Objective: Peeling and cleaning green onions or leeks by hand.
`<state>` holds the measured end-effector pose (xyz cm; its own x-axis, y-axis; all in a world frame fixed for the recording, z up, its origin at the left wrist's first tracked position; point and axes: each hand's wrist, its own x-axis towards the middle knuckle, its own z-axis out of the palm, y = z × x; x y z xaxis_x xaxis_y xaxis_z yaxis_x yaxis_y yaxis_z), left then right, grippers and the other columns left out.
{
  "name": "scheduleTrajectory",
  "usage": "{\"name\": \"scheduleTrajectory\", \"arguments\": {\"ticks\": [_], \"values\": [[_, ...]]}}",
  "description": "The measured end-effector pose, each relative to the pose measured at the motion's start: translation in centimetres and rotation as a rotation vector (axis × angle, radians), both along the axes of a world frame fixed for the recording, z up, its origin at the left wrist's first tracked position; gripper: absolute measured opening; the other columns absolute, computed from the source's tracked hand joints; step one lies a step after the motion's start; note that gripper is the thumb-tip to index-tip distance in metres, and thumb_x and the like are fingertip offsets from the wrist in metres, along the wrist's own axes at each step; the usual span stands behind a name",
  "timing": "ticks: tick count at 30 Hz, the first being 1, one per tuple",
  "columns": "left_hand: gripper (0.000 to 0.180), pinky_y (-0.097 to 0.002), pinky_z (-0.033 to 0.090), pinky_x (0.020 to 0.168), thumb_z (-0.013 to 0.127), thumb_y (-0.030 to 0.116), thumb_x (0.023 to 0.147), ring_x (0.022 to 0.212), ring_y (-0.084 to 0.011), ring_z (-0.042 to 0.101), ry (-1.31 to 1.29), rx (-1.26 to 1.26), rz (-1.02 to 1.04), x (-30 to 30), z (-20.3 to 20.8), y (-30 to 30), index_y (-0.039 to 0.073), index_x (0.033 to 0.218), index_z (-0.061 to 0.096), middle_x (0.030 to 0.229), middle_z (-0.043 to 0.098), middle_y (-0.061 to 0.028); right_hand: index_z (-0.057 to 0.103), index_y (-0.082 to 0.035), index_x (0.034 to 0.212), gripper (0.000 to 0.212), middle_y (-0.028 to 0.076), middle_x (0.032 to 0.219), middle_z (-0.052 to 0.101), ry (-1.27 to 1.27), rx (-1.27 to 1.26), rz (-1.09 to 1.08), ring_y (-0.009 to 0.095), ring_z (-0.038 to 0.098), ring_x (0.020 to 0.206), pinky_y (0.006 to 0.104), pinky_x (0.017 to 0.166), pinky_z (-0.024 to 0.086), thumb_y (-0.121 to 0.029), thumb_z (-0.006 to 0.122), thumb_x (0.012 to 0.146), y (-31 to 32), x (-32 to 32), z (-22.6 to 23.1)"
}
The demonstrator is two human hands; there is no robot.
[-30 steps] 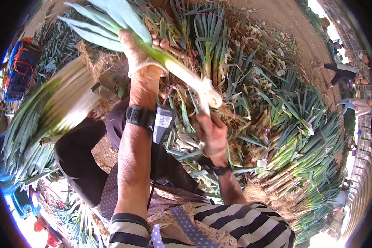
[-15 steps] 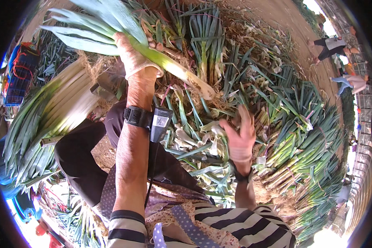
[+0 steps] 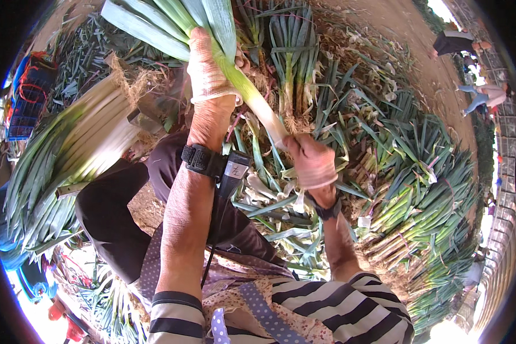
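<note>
A single leek (image 3: pixel 247 92) slants across the upper middle, its broad leaves up at the top left and its white shank running down to the right. My left hand (image 3: pixel 209 67), partly wrapped in a pale covering, is closed round the leek where the leaves meet the stem. At the root end, my right hand (image 3: pixel 312 159) is closed on the white tip and hides it. Beneath both hands lie loose leek leaves and pale peelings (image 3: pixel 286 200). To the left rests a thick stack of cleaned leeks (image 3: pixel 92 129) with long white shanks.
Tied leek bundles (image 3: pixel 292 57) stand beyond my hands. A long row of leeks (image 3: pixel 424 212) lies on the right. At the far left is a blue crate (image 3: pixel 33 97). Two people (image 3: pixel 487 96) are at the upper right, beyond a dirt path (image 3: pixel 407 46).
My right hand, empty and open before, has moved up and left and closed on the leek's root end. My left hand has shifted slightly up and right with the leek.
</note>
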<state>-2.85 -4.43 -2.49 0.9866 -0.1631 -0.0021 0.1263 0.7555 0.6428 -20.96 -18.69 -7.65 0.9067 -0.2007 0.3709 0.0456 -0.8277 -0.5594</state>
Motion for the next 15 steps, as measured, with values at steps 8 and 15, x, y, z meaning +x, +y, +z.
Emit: {"name": "scheduleTrajectory", "arguments": {"ticks": [8, 15], "values": [[0.071, -0.0286, 0.041, 0.054, 0.061, 0.071, 0.071, 0.059, -0.0131, 0.047, 0.036, 0.019, 0.069, -0.4, 0.9, 0.5, 0.006, 0.098, 0.051, 0.07, 0.05, -0.003, 0.06, -0.016, 0.109, 0.028, 0.01, 0.094, 0.065, 0.789, -0.108, -0.258, 0.03, 0.065, 0.071, 0.0425, 0.062, 0.052, -0.028, 0.061, 0.083, -3.1, -15.0, -7.6], [0.074, -0.033, 0.037, 0.053, 0.054, 0.077, 0.07, 0.056, -0.0156, 0.042, 0.052, -0.074, 0.027, -0.2, 0.7, 1.6, 0.008, 0.096, 0.046, 0.069, 0.046, -0.0079, 0.054, -0.02, 0.119, 0.048, 0.014, 0.115, 0.057, 0.541, -0.034, -0.45, 0.031, 0.062, 0.094, 0.0383, 0.059, 0.057, -0.039, 0.069, 0.078, -4.1, -12.7, -3.5]]}}
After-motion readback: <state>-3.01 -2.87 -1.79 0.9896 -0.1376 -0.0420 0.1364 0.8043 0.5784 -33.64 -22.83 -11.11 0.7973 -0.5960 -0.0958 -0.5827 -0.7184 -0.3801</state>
